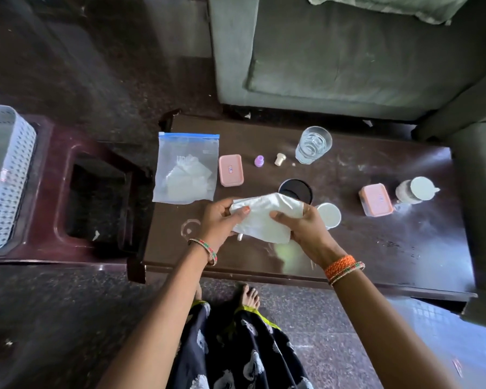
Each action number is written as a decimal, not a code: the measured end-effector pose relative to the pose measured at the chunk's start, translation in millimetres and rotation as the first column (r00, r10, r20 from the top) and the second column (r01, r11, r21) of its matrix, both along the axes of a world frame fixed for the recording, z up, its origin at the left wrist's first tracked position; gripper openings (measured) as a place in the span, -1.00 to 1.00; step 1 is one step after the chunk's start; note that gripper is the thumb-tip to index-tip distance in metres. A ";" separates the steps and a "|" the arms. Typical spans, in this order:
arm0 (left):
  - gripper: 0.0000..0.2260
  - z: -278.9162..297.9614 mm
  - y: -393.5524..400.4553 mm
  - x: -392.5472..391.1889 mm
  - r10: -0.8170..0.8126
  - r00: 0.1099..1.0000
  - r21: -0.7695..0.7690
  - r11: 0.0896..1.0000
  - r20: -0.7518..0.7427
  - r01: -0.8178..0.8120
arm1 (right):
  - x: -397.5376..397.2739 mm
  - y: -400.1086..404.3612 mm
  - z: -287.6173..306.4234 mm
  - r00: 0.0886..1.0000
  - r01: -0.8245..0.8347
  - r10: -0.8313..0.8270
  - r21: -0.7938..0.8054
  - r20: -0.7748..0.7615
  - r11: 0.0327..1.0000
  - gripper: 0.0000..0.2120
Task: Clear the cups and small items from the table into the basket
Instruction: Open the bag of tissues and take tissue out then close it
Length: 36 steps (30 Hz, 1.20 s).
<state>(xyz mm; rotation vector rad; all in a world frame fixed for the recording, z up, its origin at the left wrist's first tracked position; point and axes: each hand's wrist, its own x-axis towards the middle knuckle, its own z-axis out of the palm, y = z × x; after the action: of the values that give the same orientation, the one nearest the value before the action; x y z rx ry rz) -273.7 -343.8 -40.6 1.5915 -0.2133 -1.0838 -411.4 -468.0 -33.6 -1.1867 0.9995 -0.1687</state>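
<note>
Both hands pinch a white cloth (264, 220) above the table (376, 248): left hand (219, 223) closed on its left edge, right hand (306, 228) on its right. The cloth hides part of a black cup (295, 189). The white basket (6, 175) sits far left, cut off by the frame edge.

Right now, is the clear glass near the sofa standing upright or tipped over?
Upright. The clear glass stands on the table, its round rim facing up toward the camera. Whether it holds water, I cannot tell.
</note>
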 end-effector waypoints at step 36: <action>-0.83 -27.7 -72.5 12.7 -0.185 0.980 0.271 0.950 0.078 0.158 | 33.2 -105.6 -9.4 0.651 -0.699 0.162 -0.502 -0.741 0.510 -0.72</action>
<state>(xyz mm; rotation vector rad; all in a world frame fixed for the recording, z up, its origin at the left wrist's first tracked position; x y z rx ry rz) -261.0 -416.4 -68.3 1.8979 -0.2900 -1.2042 -378.1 -573.6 -43.0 -2.4056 1.1521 0.3096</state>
